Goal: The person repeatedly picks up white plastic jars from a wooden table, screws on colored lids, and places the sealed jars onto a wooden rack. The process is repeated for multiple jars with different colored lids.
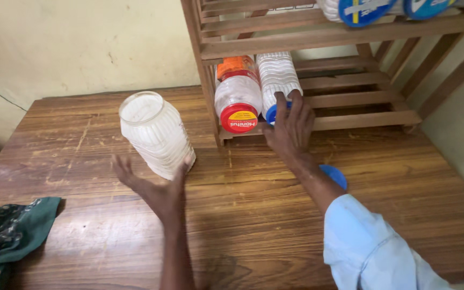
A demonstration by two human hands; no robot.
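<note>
- On the wooden table [108, 225], far left, lies a green cloth [6, 236].
- Left hand [154, 188], grip spread, touches a tilted, lidless clear jar [154, 134].
- Two bottles already lie in the rack [361, 102]: a red-capped jar [238, 99], then a blue-capped bottle [276, 75] under the right hand [291, 126], fingers resting on it.
- A blue lid [335, 174] waits loose.

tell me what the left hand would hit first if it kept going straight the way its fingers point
The left hand points up and away across the wooden table, and the open clear plastic jar stands right at its fingertips, so it would probably meet that jar first, ahead of the wooden rack.
</note>
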